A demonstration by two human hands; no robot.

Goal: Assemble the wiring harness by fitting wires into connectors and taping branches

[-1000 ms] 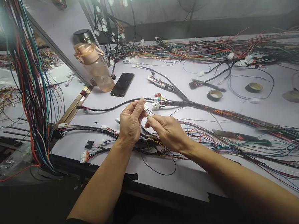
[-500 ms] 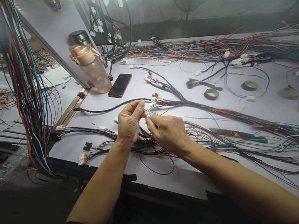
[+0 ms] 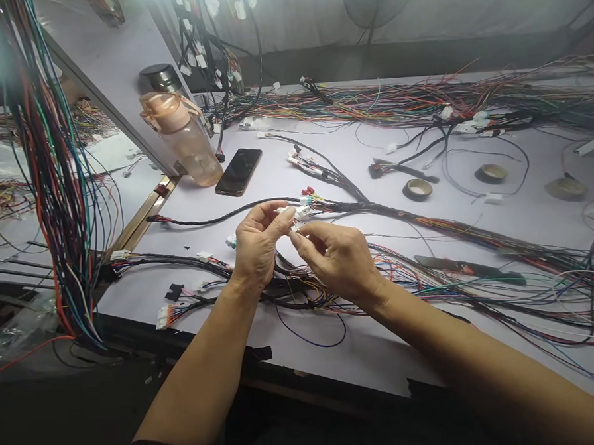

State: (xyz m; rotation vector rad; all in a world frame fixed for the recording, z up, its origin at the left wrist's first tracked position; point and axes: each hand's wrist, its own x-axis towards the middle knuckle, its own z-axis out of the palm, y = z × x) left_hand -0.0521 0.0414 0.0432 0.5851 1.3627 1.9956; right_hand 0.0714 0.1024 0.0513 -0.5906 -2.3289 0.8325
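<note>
My left hand (image 3: 259, 244) is closed in a pinch on a small white connector (image 3: 281, 211), mostly covered by its thumb and fingers. My right hand (image 3: 343, 260) meets it from the right, thumb and forefinger pinched on a thin wire (image 3: 297, 228) at the connector; the wire's tip is too small to make out. Right behind the fingertips lies a white plug (image 3: 303, 211) of the black-taped wire harness (image 3: 370, 205). Under both hands runs a second bundle of wires (image 3: 300, 285), partly hidden by them.
A phone (image 3: 238, 171) and a drink bottle (image 3: 186, 145) stand at the back left. Tape rolls (image 3: 417, 189) lie to the right, near a dark flat blade-like strip (image 3: 471, 268). Loose wires (image 3: 350, 103) line the back; a thick wire bundle (image 3: 51, 195) hangs at left.
My right hand's fingers have opened out slightly and shifted a little at the connector. My left thumb has moved slightly to the right; its grip stays.
</note>
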